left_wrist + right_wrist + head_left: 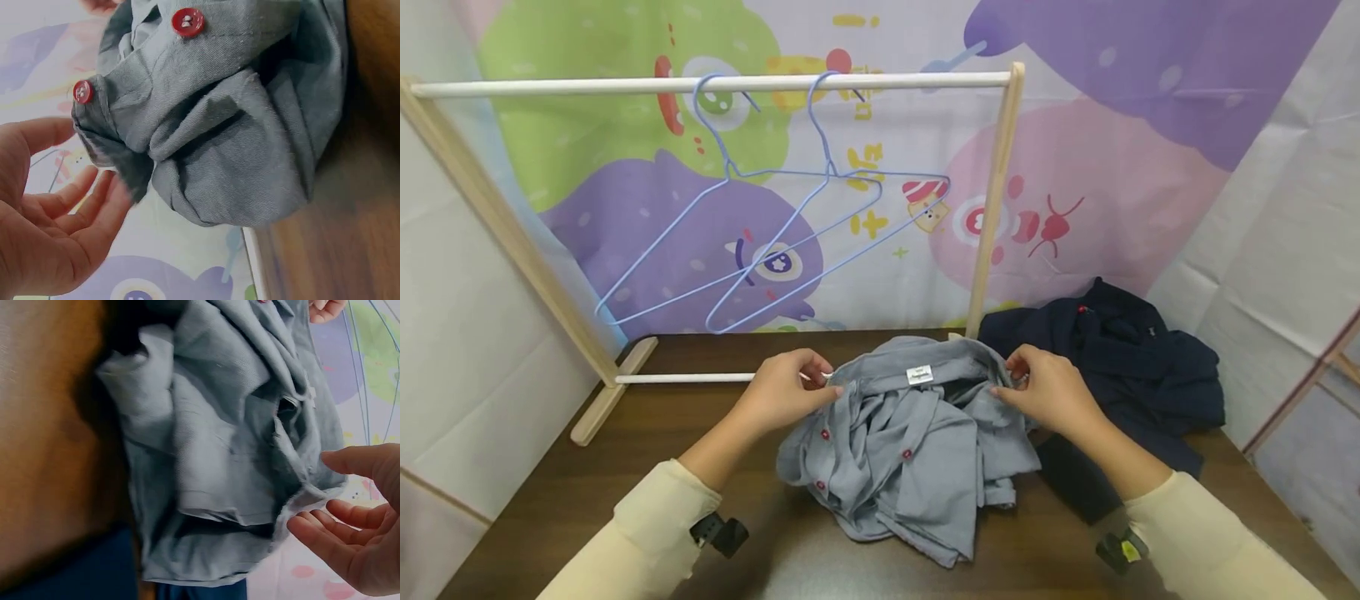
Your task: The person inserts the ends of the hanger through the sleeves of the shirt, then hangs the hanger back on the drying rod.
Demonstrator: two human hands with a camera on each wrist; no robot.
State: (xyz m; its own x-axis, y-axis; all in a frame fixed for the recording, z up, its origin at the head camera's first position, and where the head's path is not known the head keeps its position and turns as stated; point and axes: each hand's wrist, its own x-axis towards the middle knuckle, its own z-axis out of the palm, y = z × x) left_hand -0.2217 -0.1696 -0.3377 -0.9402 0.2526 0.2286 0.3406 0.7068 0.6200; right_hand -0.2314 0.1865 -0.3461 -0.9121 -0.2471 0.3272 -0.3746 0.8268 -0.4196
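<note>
"Nearest to the camera are two cream sleeves [658, 521], with black wrist devices [724, 534] at the cuffs. What do you see between the hands?"

"Between them is a grey button-up shirt [936, 492], loosely bunched, over the dark wooden table [741, 508]. Its collar side faces away from the person, and a small white label [919, 375] is visible inside."

"Please tell me how each hand holds it."

"As I see it, the left hand [786, 387] pinches one end of the collar, with the thumb before the cloth and the fingers behind. The right hand [1051, 385] takes the opposite edge in the same narrow manner. How firmly they press, I cannot tell."

"Are the buttons red?"

"Yes, red buttons [188, 22] show on the front."

"And what is around it?"

"Behind it stands a garment rack [992, 208], where two blue wire hangers [829, 167] hang from the white rail [587, 87]. A navy garment [1150, 375] lies in a heap beyond the right hand. Cartoon figures cover the backdrop [647, 200]."
</note>
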